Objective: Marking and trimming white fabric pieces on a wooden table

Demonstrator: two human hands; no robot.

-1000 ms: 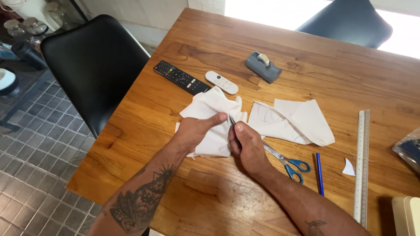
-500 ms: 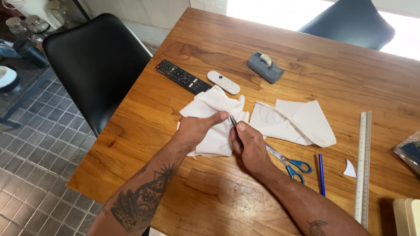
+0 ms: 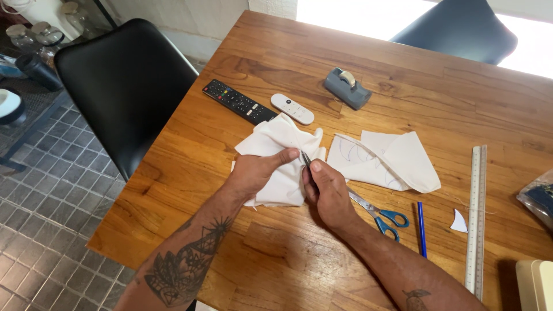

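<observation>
1. Your left hand [image 3: 253, 173] pinches the white cloth [image 3: 280, 155] at mid-table.
2. Your right hand [image 3: 326, 193] grips a thin metal tool [image 3: 305, 158], its long axis tilted, tip pointing away from you into the cloth.

Clear plastic packet [image 3: 537, 198], table's right edge

Wooden table [image 3: 276, 253]: white cloth [image 3: 276, 144], scissors [image 3: 380, 214], ruler [image 3: 476, 219], remotes, tape dispenser [image 3: 347, 87].
</observation>
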